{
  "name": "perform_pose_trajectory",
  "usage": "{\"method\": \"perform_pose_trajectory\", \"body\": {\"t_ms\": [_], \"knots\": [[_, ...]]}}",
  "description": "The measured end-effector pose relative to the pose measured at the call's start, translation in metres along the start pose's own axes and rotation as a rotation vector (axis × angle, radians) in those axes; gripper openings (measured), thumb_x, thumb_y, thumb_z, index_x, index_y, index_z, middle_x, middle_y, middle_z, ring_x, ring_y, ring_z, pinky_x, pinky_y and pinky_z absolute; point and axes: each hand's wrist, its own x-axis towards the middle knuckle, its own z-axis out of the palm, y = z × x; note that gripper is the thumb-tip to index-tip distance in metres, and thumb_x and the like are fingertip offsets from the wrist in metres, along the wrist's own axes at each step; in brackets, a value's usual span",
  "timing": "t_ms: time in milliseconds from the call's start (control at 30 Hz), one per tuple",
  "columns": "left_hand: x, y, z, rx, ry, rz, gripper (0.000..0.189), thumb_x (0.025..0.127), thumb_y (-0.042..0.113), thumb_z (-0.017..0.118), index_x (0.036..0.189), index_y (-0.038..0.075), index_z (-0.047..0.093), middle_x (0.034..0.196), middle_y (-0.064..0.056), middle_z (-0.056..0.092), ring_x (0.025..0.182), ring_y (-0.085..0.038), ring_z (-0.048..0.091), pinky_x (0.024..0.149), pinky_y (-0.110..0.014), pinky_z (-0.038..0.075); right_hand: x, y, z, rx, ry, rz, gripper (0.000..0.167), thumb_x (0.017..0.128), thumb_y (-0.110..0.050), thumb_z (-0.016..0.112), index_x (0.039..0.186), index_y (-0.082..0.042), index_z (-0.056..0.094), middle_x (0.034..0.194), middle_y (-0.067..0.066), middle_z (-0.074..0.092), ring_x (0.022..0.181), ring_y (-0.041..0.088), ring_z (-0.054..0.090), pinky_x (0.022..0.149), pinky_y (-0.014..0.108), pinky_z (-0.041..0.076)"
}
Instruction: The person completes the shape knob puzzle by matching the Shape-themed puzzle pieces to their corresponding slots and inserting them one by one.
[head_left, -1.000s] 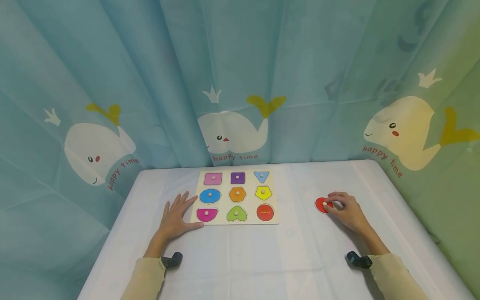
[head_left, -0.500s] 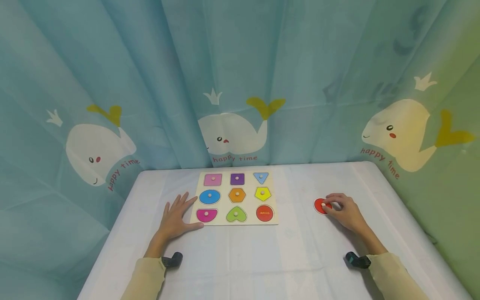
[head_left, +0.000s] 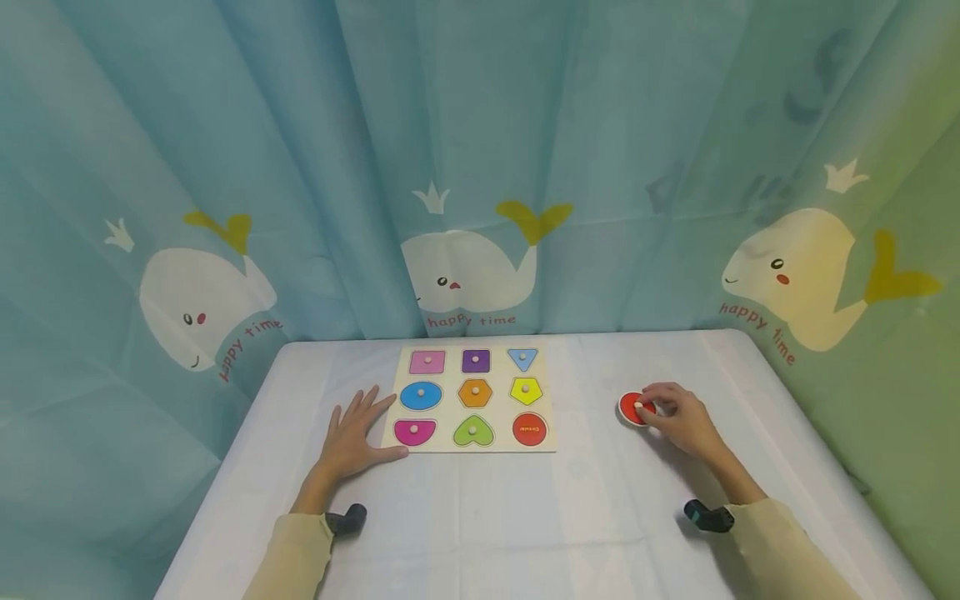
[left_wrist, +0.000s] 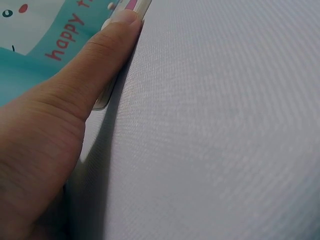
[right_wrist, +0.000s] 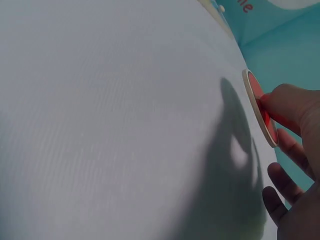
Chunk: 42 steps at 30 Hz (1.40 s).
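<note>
A pale wooden shape puzzle board (head_left: 442, 417) lies toward the back of the table. My left hand (head_left: 348, 442) rests at its left side with fingers spread, thumb on the front left corner and index fingertip at the left edge. In the left wrist view the thumb (left_wrist: 112, 37) presses on the board's edge. To the right of the board, my right hand (head_left: 686, 421) pinches the small knob of a red round puzzle piece (head_left: 632, 408). The right wrist view shows this piece (right_wrist: 255, 90) tilted and raised off the cloth, its shadow apart from it; the other fingers are loosely bent.
Several knobbed shapes sit in the board, among them a green heart (head_left: 483, 432), a yellow pentagon (head_left: 517, 395) and a blue oval (head_left: 408, 400). The board's front right holds a red circle (head_left: 529, 437) with printing and no knob. A whale-print curtain (head_left: 600, 275) encloses the white table (head_left: 480, 533).
My right hand has lifted the red round piece off the cloth and shifted it slightly left. The left hand stays put on the board. The head view has tilted a little.
</note>
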Motion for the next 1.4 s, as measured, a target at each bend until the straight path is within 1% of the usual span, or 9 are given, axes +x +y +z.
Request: {"method": "perform_pose_trajectory", "body": {"t_ms": [100, 233, 333, 500, 767, 900, 1100, 1333, 1400], "knots": [[0.001, 0.000, 0.001, 0.001, -0.003, 0.001, 0.098, 0.074, 0.056, 0.085, 0.155, 0.016, 0.047, 0.166, -0.020, 0.028, 0.154, -0.046, 0.015, 0.118, -0.073, 0.001, 0.003, -0.005, 0.003, -0.009, 0.022, -0.032, 0.013, 0.090, -0.008, 0.079, 0.102, -0.003, 0.077, 0.120, 0.021, 0.067, 0.114, 0.042, 0.060, 0.094, 0.060, 0.052], [0.000, 0.001, 0.000, -0.003, -0.008, 0.000, 0.099, 0.074, 0.057, 0.085, 0.156, 0.017, 0.046, 0.166, -0.020, 0.028, 0.154, -0.046, 0.014, 0.118, -0.072, 0.000, 0.009, -0.014, 0.008, -0.006, 0.044, -0.067, 0.011, 0.089, -0.009, 0.080, 0.099, -0.006, 0.078, 0.117, 0.018, 0.069, 0.110, 0.039, 0.062, 0.088, 0.052, 0.052], [0.000, 0.002, -0.001, -0.003, -0.001, 0.002, 0.099, 0.073, 0.058, 0.084, 0.155, 0.016, 0.046, 0.166, -0.021, 0.029, 0.154, -0.047, 0.015, 0.118, -0.073, 0.000, 0.013, -0.022, 0.011, 0.012, 0.039, -0.081, 0.010, 0.089, -0.009, 0.080, 0.098, -0.006, 0.078, 0.116, 0.017, 0.069, 0.110, 0.037, 0.062, 0.086, 0.049, 0.052], [-0.001, 0.003, -0.002, -0.005, 0.006, 0.007, 0.099, 0.073, 0.058, 0.084, 0.155, 0.015, 0.047, 0.165, -0.022, 0.029, 0.153, -0.048, 0.015, 0.117, -0.074, 0.001, 0.021, -0.037, 0.019, 0.031, 0.028, -0.089, 0.010, 0.088, -0.008, 0.080, 0.098, -0.005, 0.078, 0.116, 0.017, 0.070, 0.110, 0.037, 0.061, 0.085, 0.049, 0.051], [-0.001, 0.003, -0.001, -0.009, -0.008, -0.003, 0.099, 0.074, 0.057, 0.085, 0.155, 0.016, 0.046, 0.166, -0.021, 0.028, 0.154, -0.047, 0.014, 0.118, -0.073, 0.000, 0.025, -0.057, 0.033, 0.039, 0.013, -0.105, 0.012, 0.088, -0.009, 0.080, 0.100, -0.006, 0.079, 0.116, 0.017, 0.070, 0.109, 0.036, 0.060, 0.085, 0.049, 0.051], [0.000, 0.002, -0.001, -0.003, -0.009, -0.013, 0.099, 0.074, 0.056, 0.085, 0.156, 0.016, 0.046, 0.166, -0.021, 0.028, 0.154, -0.047, 0.014, 0.118, -0.073, 0.000, 0.028, -0.064, 0.041, 0.053, -0.007, -0.093, 0.013, 0.088, -0.010, 0.081, 0.100, -0.008, 0.079, 0.117, 0.015, 0.070, 0.111, 0.034, 0.059, 0.088, 0.050, 0.051], [0.001, 0.003, -0.002, 0.005, -0.025, -0.027, 0.101, 0.074, 0.059, 0.084, 0.157, 0.017, 0.044, 0.167, -0.020, 0.026, 0.155, -0.046, 0.012, 0.118, -0.073, -0.002, 0.028, -0.074, 0.051, 0.068, -0.033, -0.066, 0.014, 0.088, -0.013, 0.081, 0.101, -0.010, 0.080, 0.117, 0.012, 0.070, 0.113, 0.033, 0.059, 0.090, 0.050, 0.050], [0.001, 0.005, -0.005, -0.007, -0.036, -0.031, 0.102, 0.073, 0.059, 0.084, 0.157, 0.017, 0.044, 0.167, -0.020, 0.025, 0.155, -0.046, 0.011, 0.118, -0.073, -0.002, 0.027, -0.082, 0.064, 0.081, -0.050, -0.067, 0.013, 0.087, -0.014, 0.082, 0.099, -0.011, 0.079, 0.116, 0.010, 0.070, 0.113, 0.031, 0.058, 0.090, 0.048, 0.051], [0.000, 0.005, -0.006, -0.006, -0.037, -0.029, 0.101, 0.073, 0.059, 0.084, 0.156, 0.016, 0.045, 0.167, -0.020, 0.026, 0.154, -0.047, 0.012, 0.118, -0.073, -0.001, 0.026, -0.083, 0.067, 0.083, -0.049, -0.079, 0.012, 0.087, -0.014, 0.082, 0.098, -0.011, 0.079, 0.115, 0.010, 0.070, 0.112, 0.032, 0.058, 0.088, 0.048, 0.051]]}}
